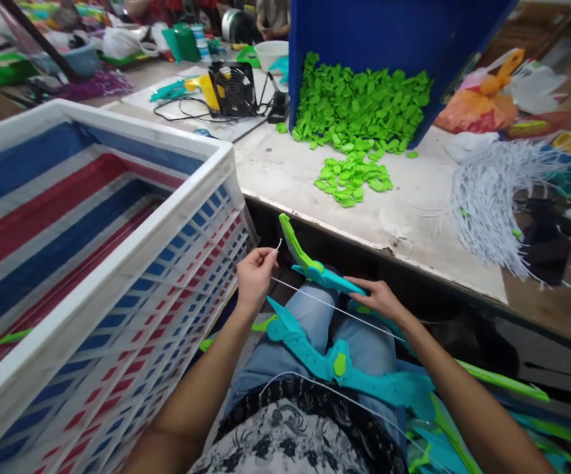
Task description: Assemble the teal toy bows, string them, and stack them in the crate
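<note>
White cord and turquoise-green part in hand, right of white crate

Nearest: turquoise lap piece, right of crate, across thighs. Beyond it, left hand just beside crate; fingers pinched narrow on white cord, short tip protruding. Right hand farther right of crate; fingers holding turquoise-green part, green end nearest crate. Then surface, right of crate: white strand bundle well apart from crate; loose green pieces nearer it; blue bin behind those; black fan beyond crate's far corner.
</note>
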The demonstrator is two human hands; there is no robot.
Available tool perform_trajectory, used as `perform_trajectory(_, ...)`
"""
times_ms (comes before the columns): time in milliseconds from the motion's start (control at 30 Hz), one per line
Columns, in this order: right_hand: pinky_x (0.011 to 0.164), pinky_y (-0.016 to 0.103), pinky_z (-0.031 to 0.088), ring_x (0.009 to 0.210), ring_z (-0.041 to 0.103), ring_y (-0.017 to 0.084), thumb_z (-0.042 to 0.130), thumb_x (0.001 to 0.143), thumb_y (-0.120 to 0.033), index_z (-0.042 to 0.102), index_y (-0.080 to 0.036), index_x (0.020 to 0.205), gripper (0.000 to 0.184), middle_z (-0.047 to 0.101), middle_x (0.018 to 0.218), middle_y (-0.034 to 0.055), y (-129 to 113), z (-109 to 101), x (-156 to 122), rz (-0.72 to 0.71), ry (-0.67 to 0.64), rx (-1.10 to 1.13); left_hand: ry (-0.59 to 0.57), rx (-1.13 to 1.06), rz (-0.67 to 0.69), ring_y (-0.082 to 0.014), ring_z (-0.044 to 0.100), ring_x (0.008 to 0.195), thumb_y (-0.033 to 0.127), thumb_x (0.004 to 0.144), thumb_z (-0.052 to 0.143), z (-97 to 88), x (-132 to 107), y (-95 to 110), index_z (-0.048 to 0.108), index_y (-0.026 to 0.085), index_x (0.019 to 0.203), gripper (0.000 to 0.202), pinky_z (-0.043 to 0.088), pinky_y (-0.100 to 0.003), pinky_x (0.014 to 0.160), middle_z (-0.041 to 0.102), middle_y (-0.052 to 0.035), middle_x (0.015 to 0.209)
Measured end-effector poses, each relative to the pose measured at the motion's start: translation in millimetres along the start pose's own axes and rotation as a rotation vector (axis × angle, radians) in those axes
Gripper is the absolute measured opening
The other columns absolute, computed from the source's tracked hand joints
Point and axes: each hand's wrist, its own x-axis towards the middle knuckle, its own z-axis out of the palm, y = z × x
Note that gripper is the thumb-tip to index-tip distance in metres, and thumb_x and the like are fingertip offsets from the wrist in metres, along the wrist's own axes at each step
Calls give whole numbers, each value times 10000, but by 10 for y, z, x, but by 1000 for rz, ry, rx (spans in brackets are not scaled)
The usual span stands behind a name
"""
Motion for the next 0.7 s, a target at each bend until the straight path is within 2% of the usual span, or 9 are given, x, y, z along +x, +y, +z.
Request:
perform_trajectory(100, 457, 220, 441, 481, 543, 110, 604, 748, -378, 638, -231, 1173, 451, 728, 890, -15, -3, 29, 7, -12, 6, 8, -26, 136, 84, -80, 470, 482, 328, 743, 623, 26, 263, 11, 646, 148, 741, 181, 338, -194, 480, 564, 23, 545)
perform_trajectory(267, 611, 256, 533, 690, 668, 185, 606, 762, -365, 639, -228, 1171, 432, 716, 990, 6, -12, 22, 1, -24, 11, 2, -46, 331, 147, -100, 495, 475, 276, 735, 598, 130, 553, 105, 649, 142, 698, 149, 343, -206, 485, 566, 18, 507)
perform_trajectory(467, 640, 269, 558, 748, 688, 218, 620, 752, -339, 638, -238, 1171, 431, 735, 850, -12, -11, 26, -28, -41, 24, 27, -79, 528, 228, -113, 506, 500, 233, 752, 569, 110, 655, 142, 664, 157, 698, 134, 350, -216, 521, 569, 14, 513)
perform_trajectory(700, 659, 279, 556, 737, 683, 215, 615, 762, -338, 624, -241, 1192, 441, 727, 938, -2, -72, 23, -19, -42, 24, 9, -80, 509, 268, -122, 544, 551, 244, 764, 572, 125, 733, 96, 649, 158, 708, 129, 377, -216, 549, 590, 6, 552)
